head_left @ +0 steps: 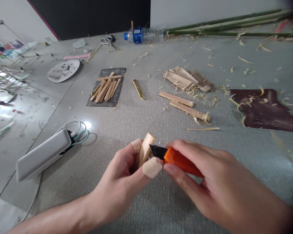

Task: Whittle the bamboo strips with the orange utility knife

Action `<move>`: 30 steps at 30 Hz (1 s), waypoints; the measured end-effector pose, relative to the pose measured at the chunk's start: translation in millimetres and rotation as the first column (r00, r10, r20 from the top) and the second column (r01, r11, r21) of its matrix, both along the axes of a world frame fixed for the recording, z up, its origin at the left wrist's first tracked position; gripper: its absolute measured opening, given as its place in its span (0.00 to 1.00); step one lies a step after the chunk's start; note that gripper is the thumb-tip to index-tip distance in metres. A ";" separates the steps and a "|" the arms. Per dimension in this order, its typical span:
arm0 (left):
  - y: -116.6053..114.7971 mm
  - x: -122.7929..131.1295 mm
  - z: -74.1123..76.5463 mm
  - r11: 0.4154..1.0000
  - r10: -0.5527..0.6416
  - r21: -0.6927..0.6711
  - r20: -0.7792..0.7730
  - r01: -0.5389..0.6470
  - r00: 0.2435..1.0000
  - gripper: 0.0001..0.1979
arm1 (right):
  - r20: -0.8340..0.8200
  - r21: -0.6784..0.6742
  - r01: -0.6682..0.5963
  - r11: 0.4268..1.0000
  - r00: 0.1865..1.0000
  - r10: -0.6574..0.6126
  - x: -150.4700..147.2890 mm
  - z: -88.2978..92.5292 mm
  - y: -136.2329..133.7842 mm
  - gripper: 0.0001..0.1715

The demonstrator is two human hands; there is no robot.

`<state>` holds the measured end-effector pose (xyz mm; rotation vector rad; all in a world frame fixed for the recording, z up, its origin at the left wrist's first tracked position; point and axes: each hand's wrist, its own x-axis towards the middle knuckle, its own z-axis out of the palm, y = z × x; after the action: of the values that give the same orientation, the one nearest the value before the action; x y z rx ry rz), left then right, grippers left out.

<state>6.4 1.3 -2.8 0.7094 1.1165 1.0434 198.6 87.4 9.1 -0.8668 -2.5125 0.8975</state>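
My left hand (127,175) grips a short bamboo strip (146,148) between thumb and fingers, its upper end sticking out and tilted to the right. Pale tape or plaster covers the thumb tip and one finger. In my right hand (210,182) is an orange utility knife (182,161) with a dark blade. The blade tip lies at the right edge of the strip, close to the taped thumb; whether it cuts in cannot be made out. Beyond the hands lie two bamboo strips (185,109) with curled shavings and one narrow greenish piece (138,89).
Several thin sticks (107,87) rest on a dark sheet (118,73). Flat bamboo pieces (183,78) are piled at back right, near maroon sandpaper (263,109). A power bank (44,154) with cables lies left. Farther back are a plate (63,71), scissors (107,40), a bottle (138,35) and green stalks (224,24).
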 end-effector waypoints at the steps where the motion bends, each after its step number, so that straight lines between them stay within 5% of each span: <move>1: -0.6 0.3 -0.9 1.000 0.004 0.016 -0.006 -0.004 1.000 0.15 | 0.008 0.017 -0.006 1.000 1.000 0.006 0.0 -0.6 0.1 0.14; 14: 2.6 0.7 -10.4 0.999 0.039 0.024 -0.138 -0.036 0.990 0.18 | 0.043 0.304 0.097 0.948 0.992 -0.115 -1.2 -15.9 -5.6 0.20; 19: 8.5 3.9 -10.7 0.995 0.056 -0.075 -0.102 -0.064 0.993 0.21 | 0.058 0.462 0.135 0.876 0.982 -0.182 -4.8 -24.0 -3.7 0.20; 22: 0.5 9.1 -7.8 0.988 0.042 -0.145 -0.064 -0.051 0.997 0.23 | 0.111 0.515 0.220 0.828 0.941 -0.319 7.0 -22.9 18.6 0.22; 25: -6.2 10.7 -4.6 0.978 -0.059 -0.200 0.002 0.058 0.998 0.23 | 0.151 0.541 0.422 0.727 0.802 -0.577 22.1 -18.5 45.7 0.27; 30: 2.7 -0.3 -3.7 0.945 0.084 -0.326 0.143 -0.033 0.986 0.14 | 0.111 0.253 0.357 0.899 0.913 -0.393 16.7 -10.2 42.4 0.22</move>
<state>6.2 4.0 -6.5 0.3285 1.1431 0.9197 215.3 129.8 -1.1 -1.3292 -2.3863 0.4187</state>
